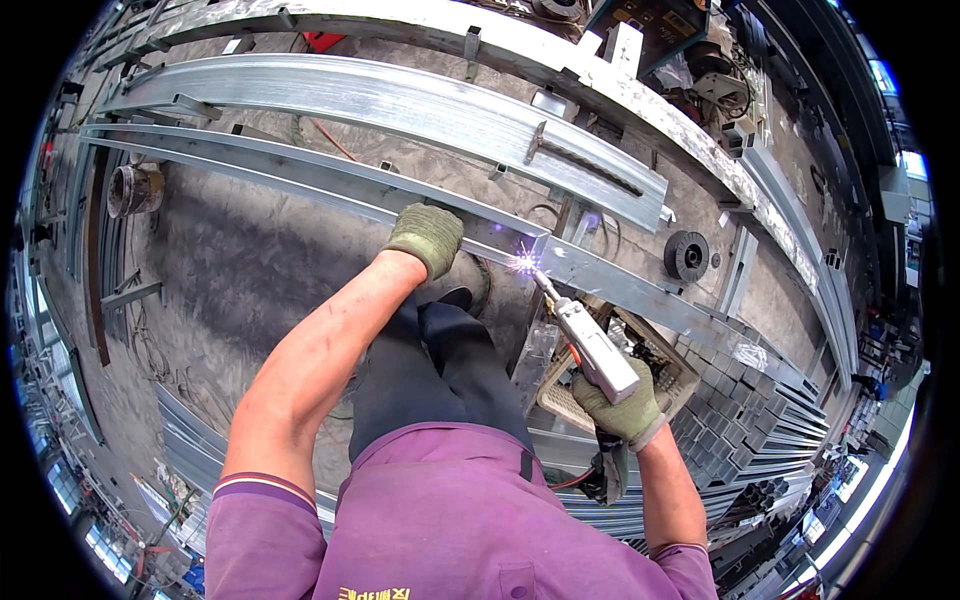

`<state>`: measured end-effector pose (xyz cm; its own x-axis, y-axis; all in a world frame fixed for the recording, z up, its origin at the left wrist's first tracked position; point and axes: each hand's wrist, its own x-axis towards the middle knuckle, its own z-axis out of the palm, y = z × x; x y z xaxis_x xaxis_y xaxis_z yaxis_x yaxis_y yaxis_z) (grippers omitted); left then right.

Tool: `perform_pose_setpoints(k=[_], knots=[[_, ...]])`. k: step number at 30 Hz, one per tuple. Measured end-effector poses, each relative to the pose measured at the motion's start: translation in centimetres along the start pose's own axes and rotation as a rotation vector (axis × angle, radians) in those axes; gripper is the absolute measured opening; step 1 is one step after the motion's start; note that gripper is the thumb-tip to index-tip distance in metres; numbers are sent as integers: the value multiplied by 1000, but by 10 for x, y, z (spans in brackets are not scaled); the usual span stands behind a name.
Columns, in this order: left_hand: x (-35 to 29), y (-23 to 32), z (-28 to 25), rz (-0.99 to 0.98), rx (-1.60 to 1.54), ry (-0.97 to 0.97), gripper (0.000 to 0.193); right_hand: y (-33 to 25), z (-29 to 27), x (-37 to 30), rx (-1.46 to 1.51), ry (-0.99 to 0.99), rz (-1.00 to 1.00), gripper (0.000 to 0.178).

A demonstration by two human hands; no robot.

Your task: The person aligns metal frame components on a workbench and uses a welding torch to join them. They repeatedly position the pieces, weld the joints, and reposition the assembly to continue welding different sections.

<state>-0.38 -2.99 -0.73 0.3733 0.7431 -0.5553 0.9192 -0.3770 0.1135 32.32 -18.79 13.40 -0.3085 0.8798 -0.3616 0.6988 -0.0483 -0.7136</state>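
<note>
My left hand [427, 240], in a green knitted glove, is closed over the near edge of a long galvanized steel channel [300, 172]. In my gloved right hand [625, 405] is a handheld welding gun [598, 348] with a pale grey body, its nozzle slanting up and left. A bright white-violet spark [525, 261] burns at the nozzle tip, where the channel's end meets another steel length [610, 277] running on to the right. The glare hides the joint itself. My left fingertips are out of sight behind the channel.
Beyond the channel lies a wide steel beam [350, 95] with a chipping hammer [585, 162] on it. A black wire spool [687, 256] stands to the right. A plastic crate [553, 398] and stacked square tubes [735, 400] are at my right. At far left is a dirty bucket [135, 190].
</note>
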Motion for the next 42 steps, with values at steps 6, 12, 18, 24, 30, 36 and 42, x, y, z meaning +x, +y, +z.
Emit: perform_pose_setpoints(k=[6, 12, 18, 24, 30, 36, 42], knots=[[1, 0, 0, -6, 5, -1, 21, 2, 0, 1, -31, 9, -31, 40], [1, 0, 3, -4, 20, 0, 22, 3, 0, 1, -62, -4, -40, 41], [0, 0, 3, -15, -2, 13, 21, 2, 0, -1, -25, -5, -16, 40], [-2, 1, 2, -14, 2, 24, 20, 3, 0, -3, -33, -10, -8, 40], [-1, 0, 4, -13, -1, 41, 19, 3, 0, -5, -42, -25, 5, 38], [-3, 1, 2, -4, 6, 51, 19, 3, 0, -8, -20, -23, 21, 39], [-2, 0, 3, -4, 16, 37, 20, 1, -2, -9, -22, -40, 28, 39]])
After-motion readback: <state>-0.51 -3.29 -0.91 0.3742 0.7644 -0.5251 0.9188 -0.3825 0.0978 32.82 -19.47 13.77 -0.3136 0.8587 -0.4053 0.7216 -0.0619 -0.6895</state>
